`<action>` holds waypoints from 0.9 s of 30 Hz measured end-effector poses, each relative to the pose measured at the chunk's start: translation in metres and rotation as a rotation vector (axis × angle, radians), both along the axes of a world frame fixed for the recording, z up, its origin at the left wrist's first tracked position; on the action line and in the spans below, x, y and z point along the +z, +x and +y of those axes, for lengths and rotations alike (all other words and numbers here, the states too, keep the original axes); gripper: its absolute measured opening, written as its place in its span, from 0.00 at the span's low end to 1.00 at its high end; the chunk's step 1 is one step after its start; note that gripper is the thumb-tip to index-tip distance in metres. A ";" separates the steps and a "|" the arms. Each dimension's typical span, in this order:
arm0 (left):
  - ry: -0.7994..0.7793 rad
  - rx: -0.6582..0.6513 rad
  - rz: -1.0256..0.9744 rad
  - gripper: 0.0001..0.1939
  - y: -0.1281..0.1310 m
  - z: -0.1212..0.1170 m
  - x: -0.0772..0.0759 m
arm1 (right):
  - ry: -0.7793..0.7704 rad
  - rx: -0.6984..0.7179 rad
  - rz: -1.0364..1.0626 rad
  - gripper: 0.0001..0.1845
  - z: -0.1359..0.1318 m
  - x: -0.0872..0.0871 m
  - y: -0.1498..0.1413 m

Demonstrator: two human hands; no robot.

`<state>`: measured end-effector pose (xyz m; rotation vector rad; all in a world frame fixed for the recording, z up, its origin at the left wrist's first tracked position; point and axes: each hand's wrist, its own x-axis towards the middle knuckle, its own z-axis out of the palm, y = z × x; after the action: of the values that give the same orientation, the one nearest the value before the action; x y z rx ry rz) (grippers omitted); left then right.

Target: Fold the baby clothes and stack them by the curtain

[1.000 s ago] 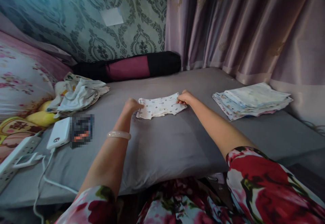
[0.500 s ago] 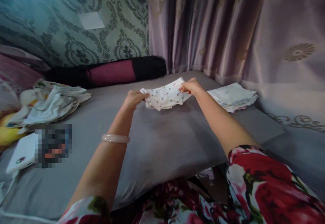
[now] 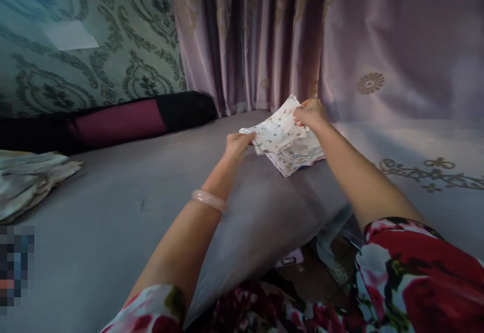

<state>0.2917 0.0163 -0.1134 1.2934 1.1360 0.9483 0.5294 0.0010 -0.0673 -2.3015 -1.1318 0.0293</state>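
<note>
Between my two hands I hold a folded white cloth (image 3: 278,130) with a small scattered print. My left hand (image 3: 239,144), with a pale bangle on its wrist, pinches the left edge. My right hand (image 3: 312,114) grips the right edge, fingers closed on the fabric. Directly beneath and slightly nearer to me lies a stack of folded cloths (image 3: 297,157), partly covered by the held one. Whether the held cloth rests on the stack or hovers just above it, I cannot tell.
Grey bedding (image 3: 159,187) spreads under everything. A pile of crumpled cloths (image 3: 30,182) lies at the far left, and a long black and maroon bolster (image 3: 121,121) lies along the wall. Purple curtains (image 3: 257,46) hang behind the stack. A blurred-out patch (image 3: 15,267) sits at lower left.
Both hands have carried the printed cloth to the right, from over the bare bedding to over the folded stack. My view has turned right too.
</note>
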 end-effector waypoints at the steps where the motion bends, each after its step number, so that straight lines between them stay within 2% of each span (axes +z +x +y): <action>1: -0.021 -0.010 -0.025 0.13 0.013 -0.001 -0.002 | -0.001 -0.017 -0.025 0.21 -0.004 0.000 0.010; 6: -0.103 -0.065 -0.112 0.15 0.068 -0.010 -0.015 | 0.010 -0.110 -0.213 0.23 -0.022 -0.002 0.048; 13: -0.172 -0.121 -0.119 0.16 0.117 -0.014 -0.026 | 0.038 -0.179 -0.238 0.25 -0.026 -0.014 0.082; 18: -0.194 -0.120 -0.069 0.17 0.132 -0.009 -0.034 | 0.015 -0.176 -0.206 0.24 -0.025 -0.025 0.094; 27: -0.217 -0.138 -0.021 0.18 0.136 -0.003 -0.060 | -0.047 -0.199 -0.126 0.24 -0.020 -0.043 0.098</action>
<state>0.4280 0.0129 -0.1735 1.1666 1.0860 0.7149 0.6277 -0.0190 -0.1107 -2.4769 -0.9653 -0.1692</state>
